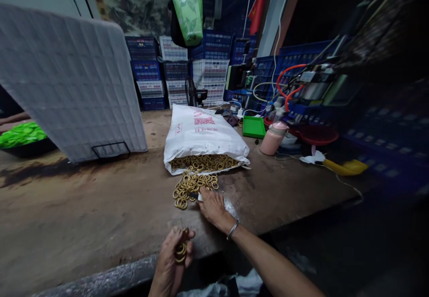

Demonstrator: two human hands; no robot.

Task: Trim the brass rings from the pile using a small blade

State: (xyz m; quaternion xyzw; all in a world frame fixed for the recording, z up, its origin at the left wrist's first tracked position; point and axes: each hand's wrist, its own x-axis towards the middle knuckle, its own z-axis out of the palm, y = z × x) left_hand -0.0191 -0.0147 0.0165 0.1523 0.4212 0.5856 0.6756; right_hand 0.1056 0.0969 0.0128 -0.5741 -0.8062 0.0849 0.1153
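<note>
A white sack [201,134] lies open on the wooden workbench [83,207], spilling a heap of brass rings [192,185] toward me. My left hand [172,261] hovers at the bench's near edge, fingers closed round a small stack of brass rings [181,251]. My right hand [212,207], with a bracelet on its wrist, reaches to the near side of the heap and pinches a thin dark-and-white tool [197,196] whose tip lies among the rings.
A grey quilted panel [67,82] leans at the left, beside a tray of green parts [22,135]. A green tray [254,126], pink bottle [273,138], red bowl [317,134] and yellow scoop [345,167] sit right. Stacked crates [187,71] fill the back.
</note>
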